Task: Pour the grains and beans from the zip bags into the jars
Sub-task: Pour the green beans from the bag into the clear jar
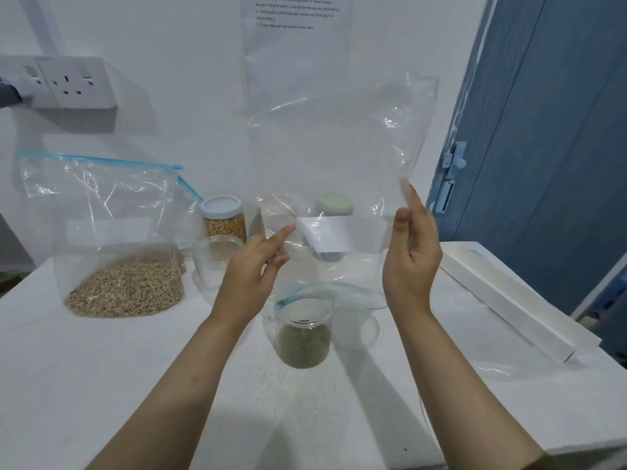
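Zip bag (342,157), clear and seemingly emptied, hangs upside down with its long axis near vertical, its blue-zipped mouth pointing down over the open jar (303,334) of green beans on the white table (135,385). The left hand (252,266) pinches the bag's left side between thumb and fingers; the right hand (412,252) grips its right edge. Behind the jar, left, stand an empty jar (217,252) and a lidded jar of corn (224,218); further left sits a second bag (115,239) holding grain. A green-lidded jar (335,204) shows blurrily through the plastic. Right of the jar lies a long white box (515,296).
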Demonstrator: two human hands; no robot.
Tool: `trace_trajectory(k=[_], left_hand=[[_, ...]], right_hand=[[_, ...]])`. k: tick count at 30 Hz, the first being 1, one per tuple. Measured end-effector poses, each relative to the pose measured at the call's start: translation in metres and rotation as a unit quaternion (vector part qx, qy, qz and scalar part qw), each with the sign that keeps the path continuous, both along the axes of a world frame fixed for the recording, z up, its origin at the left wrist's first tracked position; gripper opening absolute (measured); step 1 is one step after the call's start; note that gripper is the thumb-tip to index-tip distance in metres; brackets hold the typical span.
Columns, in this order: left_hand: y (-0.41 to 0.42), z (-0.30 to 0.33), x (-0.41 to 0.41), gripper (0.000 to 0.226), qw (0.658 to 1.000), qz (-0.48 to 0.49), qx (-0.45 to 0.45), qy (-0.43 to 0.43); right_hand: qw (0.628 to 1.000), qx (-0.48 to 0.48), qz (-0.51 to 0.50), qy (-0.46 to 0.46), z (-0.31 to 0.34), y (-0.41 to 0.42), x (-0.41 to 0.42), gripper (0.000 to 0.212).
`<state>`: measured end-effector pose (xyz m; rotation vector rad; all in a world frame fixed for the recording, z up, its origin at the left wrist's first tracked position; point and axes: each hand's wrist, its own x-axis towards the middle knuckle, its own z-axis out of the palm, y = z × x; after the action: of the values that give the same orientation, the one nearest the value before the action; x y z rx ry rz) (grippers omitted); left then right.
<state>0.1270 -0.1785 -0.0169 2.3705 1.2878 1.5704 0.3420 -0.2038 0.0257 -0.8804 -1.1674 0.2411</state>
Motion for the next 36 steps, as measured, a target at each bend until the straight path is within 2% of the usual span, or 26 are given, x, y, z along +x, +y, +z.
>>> trace_trajectory(k=[4, 7, 10, 15, 20, 23, 29, 33, 36], left_hand=[[-0.004, -0.004, 0.001, 0.061, 0.999, -0.01, -0.015, -0.029], [-0.006, -0.003, 0.003, 0.06, 0.997, -0.013, -0.041, -0.071], [-0.006, 0.001, 0.004, 0.058, 0.997, -0.014, -0.046, -0.066], [-0.006, -0.001, 0.004, 0.068, 0.997, -0.01, -0.058, -0.052], [-0.012, -0.022, 0.0, 0.081, 0.994, -0.031, -0.098, -0.038], [-0.015, -0.034, -0.001, 0.08, 0.992, -0.026, -0.118, -0.024], [-0.015, -0.032, -0.001, 0.076, 0.989, -0.034, -0.135, -0.054], [-0.02, -0.033, 0.001, 0.082, 0.985, -0.037, -0.158, -0.065], [-0.024, -0.038, 0.002, 0.093, 0.977, -0.036, -0.2, -0.069]], right_hand=[[1.0, 0.006, 0.007, 0.009, 0.003, -0.002, -0.001, 0.036], [1.0, 0.014, 0.011, 0.002, 0.008, -0.002, -0.002, 0.035], [1.0, 0.025, 0.005, -0.005, 0.01, -0.001, -0.002, 0.036], [1.0, 0.023, -0.007, 0.002, 0.007, -0.002, -0.001, 0.037], [0.999, 0.025, -0.017, 0.021, 0.003, 0.0, 0.002, 0.037], [1.0, 0.023, -0.006, 0.007, 0.004, -0.002, 0.0, 0.037], [1.0, 0.018, -0.012, 0.022, 0.009, -0.004, 0.001, 0.037], [1.0, 0.022, -0.01, 0.017, 0.01, -0.005, 0.003, 0.037], [0.998, 0.029, -0.017, 0.046, 0.013, -0.005, 0.006, 0.037]])
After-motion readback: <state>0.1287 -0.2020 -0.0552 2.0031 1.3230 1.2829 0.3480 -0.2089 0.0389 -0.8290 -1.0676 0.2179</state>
